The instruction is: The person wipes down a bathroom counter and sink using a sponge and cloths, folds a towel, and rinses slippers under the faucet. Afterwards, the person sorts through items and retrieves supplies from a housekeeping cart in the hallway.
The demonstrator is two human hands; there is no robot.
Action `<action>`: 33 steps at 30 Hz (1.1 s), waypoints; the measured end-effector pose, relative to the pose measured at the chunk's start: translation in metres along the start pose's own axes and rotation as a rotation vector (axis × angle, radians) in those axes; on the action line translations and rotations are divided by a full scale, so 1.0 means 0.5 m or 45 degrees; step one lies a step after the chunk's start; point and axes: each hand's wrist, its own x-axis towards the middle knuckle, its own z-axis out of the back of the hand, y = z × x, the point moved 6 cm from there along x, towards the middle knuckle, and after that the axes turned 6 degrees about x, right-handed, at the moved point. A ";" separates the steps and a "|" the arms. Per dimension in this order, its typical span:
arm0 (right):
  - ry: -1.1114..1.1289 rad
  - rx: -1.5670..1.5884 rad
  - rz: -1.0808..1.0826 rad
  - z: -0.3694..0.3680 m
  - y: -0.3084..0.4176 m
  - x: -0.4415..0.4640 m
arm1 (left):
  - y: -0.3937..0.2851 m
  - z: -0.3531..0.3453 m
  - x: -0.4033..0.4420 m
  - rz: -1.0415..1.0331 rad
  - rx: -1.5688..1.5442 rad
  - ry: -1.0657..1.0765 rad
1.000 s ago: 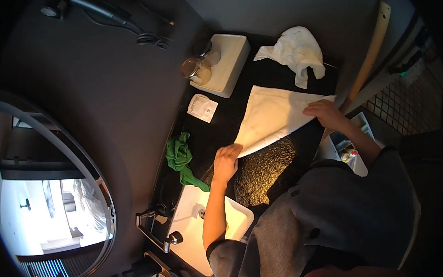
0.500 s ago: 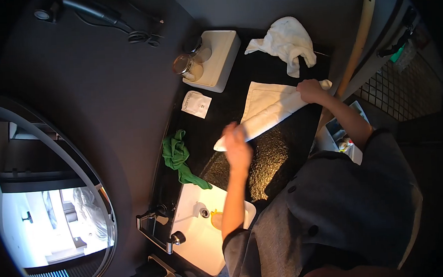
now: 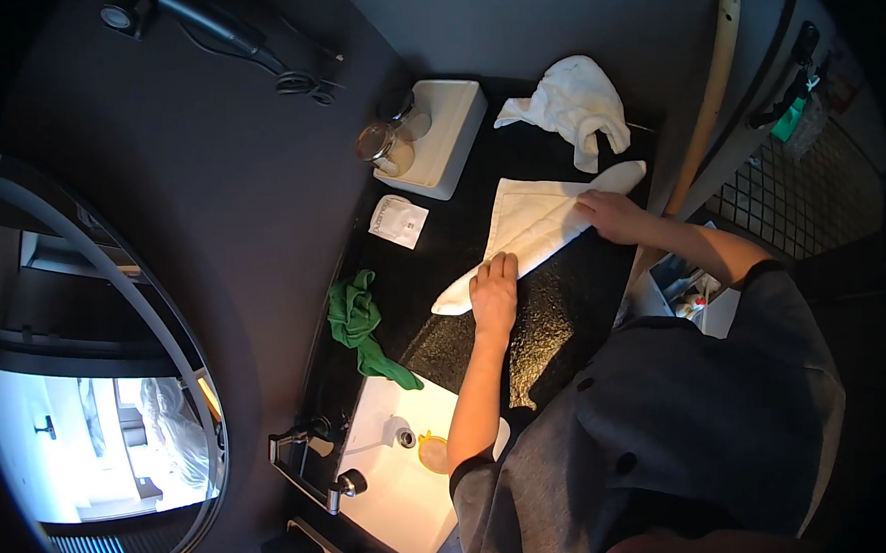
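Note:
A white towel lies slantwise on the dark counter. Its near side is rolled into a long tube, and a flat triangular corner spreads out beyond it. My left hand rests over the left part of the roll with its fingers curled on top. Further right, my right hand grips the roll short of its right end. Both tapered ends of the roll stick out past my hands. My palms and thumbs are mostly hidden.
A second white towel lies crumpled behind. To the left are a white box with glass jars, a white packet and a green cloth. Nearer are the white sink and its faucet. A wooden pole leans at right.
My left hand, blurred before near the roll's left end, has moved right and settled on it. My right hand has shifted inward from the right end, leaving that tip exposed.

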 end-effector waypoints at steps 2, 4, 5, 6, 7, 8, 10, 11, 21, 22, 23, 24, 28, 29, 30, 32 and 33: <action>0.020 -0.216 0.014 -0.002 -0.018 0.011 | 0.014 0.008 -0.008 -0.006 -0.115 -0.082; 0.041 -0.416 0.058 0.046 -0.010 0.054 | 0.037 0.038 -0.019 0.029 -0.328 -0.020; -0.148 -0.568 0.108 0.090 0.010 0.084 | 0.050 0.051 -0.029 0.043 -0.556 -0.063; -0.320 -0.669 0.111 0.126 0.026 0.119 | 0.064 0.051 -0.039 0.055 -0.724 -0.069; -0.295 -0.627 0.069 0.143 0.031 0.155 | 0.078 0.050 -0.043 0.137 -1.014 0.122; -0.242 -0.573 0.106 0.151 0.031 0.196 | 0.080 0.045 -0.052 0.224 -1.304 0.323; 0.080 -0.599 -0.101 0.132 0.032 0.268 | 0.073 0.004 -0.072 0.339 -1.788 0.328; 0.002 -0.649 -0.100 0.112 0.028 0.280 | 0.064 -0.013 -0.078 0.411 -1.859 0.315; -0.116 -0.035 -0.185 -0.156 0.080 0.163 | 0.002 -0.062 -0.159 0.539 -2.431 0.381; -0.130 -0.021 -0.171 -0.151 0.084 0.161 | -0.002 -0.048 -0.157 0.524 -2.715 0.476; -0.147 -0.011 -0.156 -0.142 0.087 0.161 | 0.001 -0.083 -0.163 0.335 -2.778 0.603; -0.163 0.001 -0.139 -0.138 0.089 0.160 | 0.000 -0.071 -0.157 0.311 -2.582 0.563; -0.142 0.034 -0.164 -0.143 0.082 0.162 | 0.003 -0.059 -0.150 0.466 -2.165 0.441; -0.156 0.088 -0.166 -0.142 0.082 0.162 | 0.009 -0.074 -0.156 0.571 -2.169 0.424; -0.172 0.136 -0.164 -0.139 0.082 0.163 | 0.011 -0.076 -0.149 0.670 -2.172 0.401; -0.369 0.450 -0.203 -0.137 0.049 0.162 | 0.002 -0.098 -0.148 1.166 -2.179 0.386; -0.543 0.719 -0.245 -0.118 0.028 0.169 | -0.001 -0.094 -0.140 1.192 -2.142 0.371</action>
